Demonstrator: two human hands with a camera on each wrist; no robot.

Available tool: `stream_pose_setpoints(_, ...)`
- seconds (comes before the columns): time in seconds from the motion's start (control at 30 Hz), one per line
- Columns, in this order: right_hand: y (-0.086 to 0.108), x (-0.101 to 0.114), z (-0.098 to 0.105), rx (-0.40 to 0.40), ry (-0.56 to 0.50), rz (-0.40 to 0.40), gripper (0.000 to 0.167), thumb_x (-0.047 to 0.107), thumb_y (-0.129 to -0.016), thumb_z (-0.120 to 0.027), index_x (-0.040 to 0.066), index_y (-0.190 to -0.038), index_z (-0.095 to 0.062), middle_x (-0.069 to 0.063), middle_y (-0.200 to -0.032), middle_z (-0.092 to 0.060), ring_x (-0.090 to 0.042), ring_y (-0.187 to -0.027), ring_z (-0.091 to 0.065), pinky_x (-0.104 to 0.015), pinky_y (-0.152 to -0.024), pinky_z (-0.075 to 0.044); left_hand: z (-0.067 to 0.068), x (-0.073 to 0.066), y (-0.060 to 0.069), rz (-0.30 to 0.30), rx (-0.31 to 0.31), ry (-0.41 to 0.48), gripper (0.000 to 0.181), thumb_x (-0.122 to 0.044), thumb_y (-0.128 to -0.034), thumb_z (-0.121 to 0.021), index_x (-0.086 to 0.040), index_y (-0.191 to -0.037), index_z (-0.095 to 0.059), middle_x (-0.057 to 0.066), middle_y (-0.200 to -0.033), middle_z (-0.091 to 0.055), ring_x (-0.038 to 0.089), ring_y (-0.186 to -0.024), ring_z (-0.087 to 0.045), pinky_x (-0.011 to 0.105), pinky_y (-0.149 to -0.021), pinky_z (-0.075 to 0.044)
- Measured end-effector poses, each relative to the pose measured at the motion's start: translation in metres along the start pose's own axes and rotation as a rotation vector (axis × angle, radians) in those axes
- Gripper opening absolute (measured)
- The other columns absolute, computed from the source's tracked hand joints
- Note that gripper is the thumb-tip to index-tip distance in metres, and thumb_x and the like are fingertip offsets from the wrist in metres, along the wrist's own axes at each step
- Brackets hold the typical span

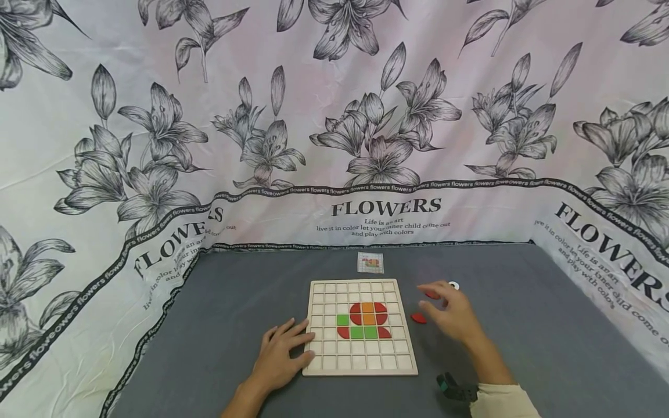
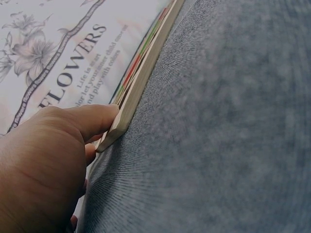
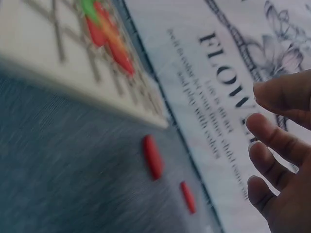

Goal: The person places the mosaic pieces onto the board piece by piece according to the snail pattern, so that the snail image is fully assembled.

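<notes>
A square wooden grid board point(image 1: 326, 364) lies on the grey table, with red, orange and green tiles set in its middle cells. My left hand point(image 1: 278, 355) rests at the board's left edge, fingers spread and fingertips touching the rim. The left wrist view shows the thumb point(image 2: 99, 119) against the board's corner. To the right of the board, my right hand point(image 1: 450, 310) hovers with thumb and fingers apart, holding nothing. Near it lie one red piece point(image 1: 418, 318) and another red piece point(image 1: 432, 294), partly hidden by the fingers. Both pieces also appear in the right wrist view.
A small picture card point(image 1: 370, 263) with a coloured pattern lies behind the board. A small white round piece point(image 1: 454, 285) sits beyond my right hand. Around the table's back and sides hangs a flower-printed cloth point(image 1: 387, 215). A dark strap point(image 1: 457, 388) is by my right wrist.
</notes>
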State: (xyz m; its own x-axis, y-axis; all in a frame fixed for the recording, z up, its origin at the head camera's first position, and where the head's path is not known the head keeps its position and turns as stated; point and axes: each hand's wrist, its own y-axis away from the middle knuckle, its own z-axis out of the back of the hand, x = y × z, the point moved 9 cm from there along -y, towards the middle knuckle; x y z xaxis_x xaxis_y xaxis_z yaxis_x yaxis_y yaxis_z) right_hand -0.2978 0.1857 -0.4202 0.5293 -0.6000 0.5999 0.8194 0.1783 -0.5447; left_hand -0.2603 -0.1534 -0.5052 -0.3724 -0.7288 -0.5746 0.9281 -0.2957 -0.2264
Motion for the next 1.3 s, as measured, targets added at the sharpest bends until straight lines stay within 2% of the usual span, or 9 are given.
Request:
stream_pose_setpoints(0.2, 0.009, -0.026, -0.012, 0.025, 0.038, -0.08, 0.03, 0.002, -0.079, -0.077, 0.0, -0.108, -0.071, -0.008, -0.101, -0.066, -0.032, -0.089, -0.061, -0.048, -0.072, -0.05, 0.001, 0.0, -0.002, -0.016, -0.015, -0.006, 0.038, -0.04, -0.0893, -0.066, -0.02, -0.121, -0.071, -0.002, -0.141, -0.051, 0.03, -0.135, -0.036, 0.06, -0.104, -0.017)
stream_pose_setpoints(0.53, 0.018, -0.046, -0.031, 0.136, 0.17, -0.135, 0.027, 0.01, -0.078, -0.08, 0.003, -0.103, -0.073, -0.006, -0.094, -0.063, -0.025, -0.081, -0.06, -0.044, -0.072, -0.049, 0.002, -0.002, -0.001, -0.021, -0.016, -0.01, 0.038, -0.04, -0.0893, -0.066, -0.019, -0.121, -0.071, -0.001, -0.14, -0.051, 0.032, -0.134, -0.036, 0.061, -0.103, -0.018)
stream_pose_setpoints(0.67, 0.019, -0.048, -0.037, 0.169, 0.199, -0.151, 0.021, 0.002, -0.079, -0.076, 0.007, -0.099, -0.075, -0.003, -0.09, -0.057, -0.022, -0.081, -0.053, -0.042, -0.07, -0.045, 0.002, -0.001, -0.001, -0.014, -0.021, -0.015, 0.038, -0.04, -0.0892, -0.066, -0.02, -0.121, -0.071, -0.001, -0.14, -0.051, 0.032, -0.134, -0.036, 0.061, -0.103, -0.018)
stream_pose_setpoints(0.83, 0.019, -0.046, -0.036, 0.138, 0.18, -0.137, 0.028, -0.009, -0.08, -0.069, 0.01, -0.099, -0.077, -0.002, -0.086, -0.054, -0.021, -0.079, -0.049, -0.04, -0.068, -0.043, 0.002, -0.001, -0.001, -0.018, -0.014, -0.008, 0.038, -0.04, -0.0894, -0.066, -0.02, -0.122, -0.071, 0.0, -0.141, -0.051, 0.032, -0.134, -0.036, 0.062, -0.103, -0.018)
stream_pose_setpoints(0.93, 0.02, -0.047, -0.037, 0.131, 0.192, -0.154, 0.018, 0.007, -0.082, -0.076, 0.009, -0.099, -0.075, -0.002, -0.087, -0.054, -0.021, -0.08, -0.05, -0.04, -0.068, -0.044, 0.002, -0.002, -0.001, -0.022, -0.014, -0.002, 0.038, -0.039, -0.0893, -0.067, -0.019, -0.122, -0.07, 0.001, -0.141, -0.051, 0.033, -0.134, -0.036, 0.062, -0.103, -0.017)
stream_pose_setpoints(1.03, 0.022, -0.051, -0.039, 0.146, 0.209, -0.18, 0.02, 0.018, -0.08, -0.081, 0.01, -0.098, -0.075, -0.001, -0.087, -0.053, -0.019, -0.079, -0.048, -0.04, -0.067, -0.043, 0.002, -0.003, 0.0, -0.027, -0.021, -0.01, 0.038, -0.039, -0.0894, -0.067, -0.019, -0.122, -0.071, 0.002, -0.14, -0.052, 0.034, -0.134, -0.037, 0.063, -0.102, -0.018)
stream_pose_setpoints(1.13, 0.023, -0.051, -0.04, 0.142, 0.212, -0.178, 0.015, 0.005, -0.081, -0.075, 0.012, -0.095, -0.076, 0.0, -0.085, -0.051, -0.018, -0.077, -0.045, -0.038, -0.064, -0.039, 0.002, -0.003, 0.001, -0.03, -0.03, -0.018, 0.038, -0.039, -0.0894, -0.067, -0.019, -0.121, -0.071, 0.001, -0.14, -0.052, 0.034, -0.133, -0.038, 0.063, -0.102, -0.019)
stream_pose_setpoints(1.23, 0.023, -0.048, -0.038, 0.109, 0.202, -0.139, 0.03, -0.009, -0.077, -0.066, 0.01, -0.098, -0.076, -0.002, -0.085, -0.053, -0.02, -0.077, -0.047, -0.039, -0.064, -0.039, 0.001, -0.003, 0.001, -0.031, -0.033, -0.023, 0.038, -0.039, -0.0895, -0.067, -0.019, -0.121, -0.071, 0.001, -0.139, -0.052, 0.034, -0.133, -0.038, 0.063, -0.102, -0.019)
stream_pose_setpoints(1.3, 0.022, -0.046, -0.036, 0.078, 0.206, -0.121, 0.03, -0.009, -0.076, -0.067, 0.006, -0.101, -0.075, -0.005, -0.087, -0.056, -0.022, -0.078, -0.05, -0.041, -0.066, -0.042, 0.001, -0.003, 0.001, -0.03, -0.031, -0.023, 0.038, -0.039, -0.0895, -0.067, -0.019, -0.122, -0.071, 0.001, -0.14, -0.052, 0.034, -0.133, -0.038, 0.063, -0.102, -0.019)
